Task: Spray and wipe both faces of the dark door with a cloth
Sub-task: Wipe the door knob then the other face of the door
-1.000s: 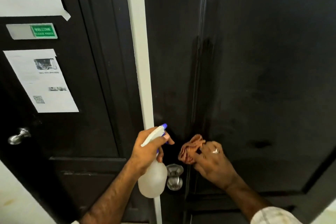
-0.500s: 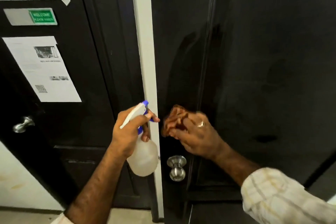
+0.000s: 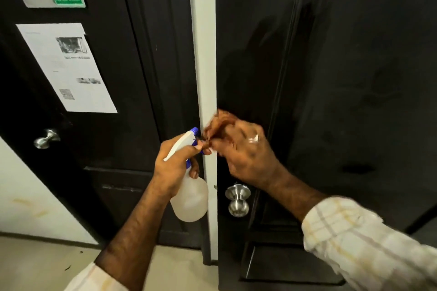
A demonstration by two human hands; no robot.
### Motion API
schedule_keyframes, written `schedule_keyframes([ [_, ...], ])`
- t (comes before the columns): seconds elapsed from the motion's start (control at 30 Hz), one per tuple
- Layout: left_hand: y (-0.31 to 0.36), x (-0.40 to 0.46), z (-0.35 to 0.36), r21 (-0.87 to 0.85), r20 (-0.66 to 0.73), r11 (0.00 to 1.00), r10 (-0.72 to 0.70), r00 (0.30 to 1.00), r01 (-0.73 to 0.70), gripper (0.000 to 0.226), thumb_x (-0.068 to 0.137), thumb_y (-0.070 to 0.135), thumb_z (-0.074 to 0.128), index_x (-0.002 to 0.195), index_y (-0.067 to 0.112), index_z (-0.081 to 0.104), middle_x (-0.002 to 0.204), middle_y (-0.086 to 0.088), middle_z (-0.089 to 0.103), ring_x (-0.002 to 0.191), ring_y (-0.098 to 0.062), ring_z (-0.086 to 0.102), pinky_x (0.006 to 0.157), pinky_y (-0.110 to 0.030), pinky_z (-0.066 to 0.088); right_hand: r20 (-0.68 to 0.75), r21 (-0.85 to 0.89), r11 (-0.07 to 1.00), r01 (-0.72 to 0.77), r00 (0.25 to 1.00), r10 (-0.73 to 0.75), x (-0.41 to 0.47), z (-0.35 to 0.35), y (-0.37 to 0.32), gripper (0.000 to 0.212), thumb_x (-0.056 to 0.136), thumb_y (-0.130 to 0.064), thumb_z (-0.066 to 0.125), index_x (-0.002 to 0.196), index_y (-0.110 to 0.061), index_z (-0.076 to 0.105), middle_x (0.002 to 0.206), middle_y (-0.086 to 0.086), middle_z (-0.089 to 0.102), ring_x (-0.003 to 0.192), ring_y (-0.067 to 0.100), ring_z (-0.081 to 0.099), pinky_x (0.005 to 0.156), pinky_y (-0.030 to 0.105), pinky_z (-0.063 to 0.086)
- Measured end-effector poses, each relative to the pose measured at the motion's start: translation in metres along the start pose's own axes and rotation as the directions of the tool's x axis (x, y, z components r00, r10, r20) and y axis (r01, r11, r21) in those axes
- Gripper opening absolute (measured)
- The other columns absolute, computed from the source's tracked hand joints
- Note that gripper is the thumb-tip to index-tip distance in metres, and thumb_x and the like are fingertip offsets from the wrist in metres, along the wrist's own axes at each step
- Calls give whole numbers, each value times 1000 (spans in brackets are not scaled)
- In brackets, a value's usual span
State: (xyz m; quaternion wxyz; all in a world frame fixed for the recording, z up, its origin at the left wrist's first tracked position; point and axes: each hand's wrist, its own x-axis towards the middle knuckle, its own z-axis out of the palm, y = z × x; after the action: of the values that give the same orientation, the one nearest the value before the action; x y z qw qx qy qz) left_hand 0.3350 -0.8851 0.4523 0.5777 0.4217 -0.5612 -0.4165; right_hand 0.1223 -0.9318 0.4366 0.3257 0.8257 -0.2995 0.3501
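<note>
Wiping step: right hand (image 3: 243,151) clutches the cloth (image 3: 218,120) on the door (image 3: 354,78) edge; left hand (image 3: 176,163), at 9 o'clock, grips the sprayer (image 3: 190,198). Next, probably sweep across the panel.

- Single head-worn wide-angle view; no second view to overlap.
- Faces forward and slightly down, close to the dark door (image 3: 343,78).
- White door edge (image 3: 204,54) runs near centre; floor (image 3: 35,264) at bottom left.
- Both forearms enter from the bottom edge.
</note>
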Motion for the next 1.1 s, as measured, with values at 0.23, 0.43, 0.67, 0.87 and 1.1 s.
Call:
schedule_keyframes([
  [0.23,-46,-24,-15,115,-33,975,-187,982,189,14,103,6,60,99,3,73,94,-12,79,51,-26,58,55,-35,55,403,125,991,38,911,-86,-146,29,-14,41,86,-16,64,124,-21,77,132,3,68,133,29,53,109,46,49],
  [0.43,-60,-38,-11,107,-39,955,-274,961,277,12,104,10,62,102,7,73,93,-9,80,52,-25,60,54,-35,58,405,355,701,-619,777,482,-168,19,-54,49,93,-2,57,136,-22,71,142,-6,60,134,8,51,116,31,47],
  [0.67,-74,-38,-14,147,16,941,-310,950,305,13,104,8,61,100,7,73,91,-10,80,53,-32,58,54,-37,58,870,464,-879,-114,-129,476,-145,25,-130,36,110,-17,43,136,-6,66,128,27,73,108,43,74,102,57,52],
  [0.87,-93,-37,-19,173,125,924,-365,923,342,16,105,7,59,98,7,73,90,-11,79,51,-30,57,52,-35,56,897,415,-899,141,-227,379,-132,23,-128,68,108,-62,39,137,-5,66,134,32,68,130,53,61,121,67,37],
  [1.1,-119,-6,-28,182,377,942,-331,865,282,21,100,18,62,93,3,74,93,-11,79,46,-26,57,52,-37,53,678,606,-686,-401,-190,710,-141,29,-136,53,113,-48,43,137,-9,69,126,11,77,114,31,75,106,55,54],
])
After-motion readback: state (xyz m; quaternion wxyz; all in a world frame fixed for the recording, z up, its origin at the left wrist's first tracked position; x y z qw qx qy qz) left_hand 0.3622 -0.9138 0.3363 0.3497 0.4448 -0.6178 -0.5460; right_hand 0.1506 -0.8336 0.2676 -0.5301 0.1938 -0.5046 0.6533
